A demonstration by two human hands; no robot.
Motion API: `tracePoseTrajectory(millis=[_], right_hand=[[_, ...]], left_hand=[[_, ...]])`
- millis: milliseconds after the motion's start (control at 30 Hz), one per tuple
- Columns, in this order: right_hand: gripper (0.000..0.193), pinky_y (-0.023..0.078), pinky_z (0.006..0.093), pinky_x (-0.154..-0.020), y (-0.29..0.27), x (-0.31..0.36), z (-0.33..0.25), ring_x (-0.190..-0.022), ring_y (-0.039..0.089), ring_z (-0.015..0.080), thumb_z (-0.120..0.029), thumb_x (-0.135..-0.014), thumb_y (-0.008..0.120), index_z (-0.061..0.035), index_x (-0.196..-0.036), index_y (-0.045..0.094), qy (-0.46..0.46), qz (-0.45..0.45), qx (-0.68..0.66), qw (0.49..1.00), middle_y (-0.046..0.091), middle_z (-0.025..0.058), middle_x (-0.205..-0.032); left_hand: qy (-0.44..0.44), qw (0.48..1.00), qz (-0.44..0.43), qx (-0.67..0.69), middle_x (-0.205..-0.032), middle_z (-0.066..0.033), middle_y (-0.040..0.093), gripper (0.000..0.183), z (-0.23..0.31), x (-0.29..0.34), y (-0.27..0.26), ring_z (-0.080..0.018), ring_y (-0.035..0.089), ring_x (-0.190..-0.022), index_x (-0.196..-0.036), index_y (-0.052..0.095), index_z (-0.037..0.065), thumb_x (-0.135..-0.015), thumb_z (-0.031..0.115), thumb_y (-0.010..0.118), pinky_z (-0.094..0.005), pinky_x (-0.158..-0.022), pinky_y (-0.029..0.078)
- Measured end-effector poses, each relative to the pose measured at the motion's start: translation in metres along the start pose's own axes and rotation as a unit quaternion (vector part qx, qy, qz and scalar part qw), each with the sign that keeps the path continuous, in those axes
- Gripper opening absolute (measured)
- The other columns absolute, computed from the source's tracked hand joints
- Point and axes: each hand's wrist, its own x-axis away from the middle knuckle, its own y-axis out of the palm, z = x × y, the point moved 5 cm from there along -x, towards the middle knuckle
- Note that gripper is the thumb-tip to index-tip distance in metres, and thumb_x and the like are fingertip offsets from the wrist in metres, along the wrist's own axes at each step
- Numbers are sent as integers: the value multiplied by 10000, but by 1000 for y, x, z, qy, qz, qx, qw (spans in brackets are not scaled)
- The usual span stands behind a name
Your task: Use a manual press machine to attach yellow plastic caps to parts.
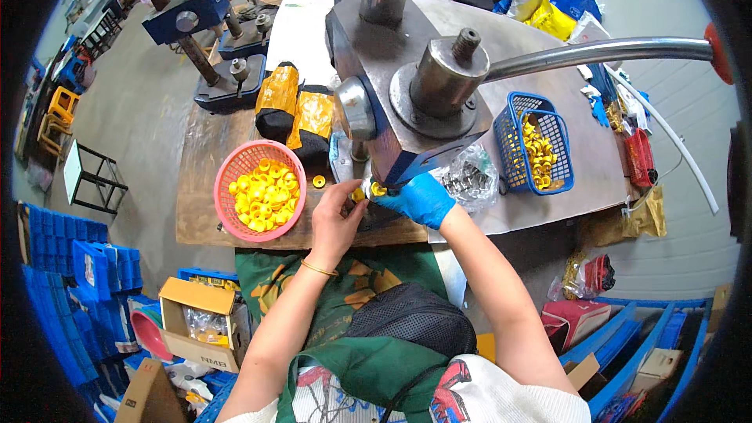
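My bare left hand (337,219) is closed at the foot of a hand-lever press (419,98), its fingertips pinching a small yellow cap (358,195). Beside it, my right hand (423,200), in a blue glove, has its fingers closed at a second yellow cap (379,189) under the press head. The press head partly hides these fingertips. One loose yellow cap (319,181) lies on the wooden table (196,188) left of my left hand. A pink basket (222,202) full of yellow caps stands farther left.
Right of the press are a clear plastic bag of metal parts (470,180) and a blue basket (513,153) holding yellow pieces. The press lever (603,55) reaches far right. Tape-wrapped black bundles (313,113) lie behind the pink basket. Another press (188,19) stands back left.
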Motion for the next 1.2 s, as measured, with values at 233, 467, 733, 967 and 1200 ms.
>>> tracePoseTrajectory(millis=[233,467,733,967,1200], right_hand=[[289,479,412,-682,-20,10,-2,-764,612,334,-205,-765,656,-21,-984,614,123,-54,-67,989,615,204,-848],[468,410,374,-961,-317,14,-70,-1009,583,262,-155,-847,491,-6,-1287,426,-55,249,-89,963,602,157,-1108],[775,250,432,-1060,-259,131,-147,-1286,351,336,-37,-770,538,61,-1410,113,128,33,8,991,361,247,-1369],[853,150,342,-1094,-194,111,-122,-1354,214,248,-109,-783,639,35,-1416,86,142,-87,-140,976,215,204,-1454],[420,404,414,-915,-275,48,-72,-912,537,212,-233,-849,562,-25,-1207,489,-147,363,-546,740,577,91,-1012]], left_hand=[[81,987,-52,-125,-986,-125,576,343,9,5,3,-273,582,-816,-1071,574,39,-743,70,667,-340,-713,486],[94,978,-91,-164,-980,-103,567,434,12,5,5,-276,567,-892,-1192,559,128,-762,104,615,-376,-732,482],[94,983,-85,-134,-968,-119,574,281,17,-1,12,-299,569,-893,-1012,590,39,-745,101,650,-362,-745,485],[62,988,-81,-112,-978,-146,574,259,9,4,-3,-296,588,-850,-976,582,23,-731,49,660,-339,-719,486],[-73,995,-53,51,-907,-112,601,273,-10,5,7,-171,613,-731,-991,605,18,-738,55,703,-288,-652,486]])
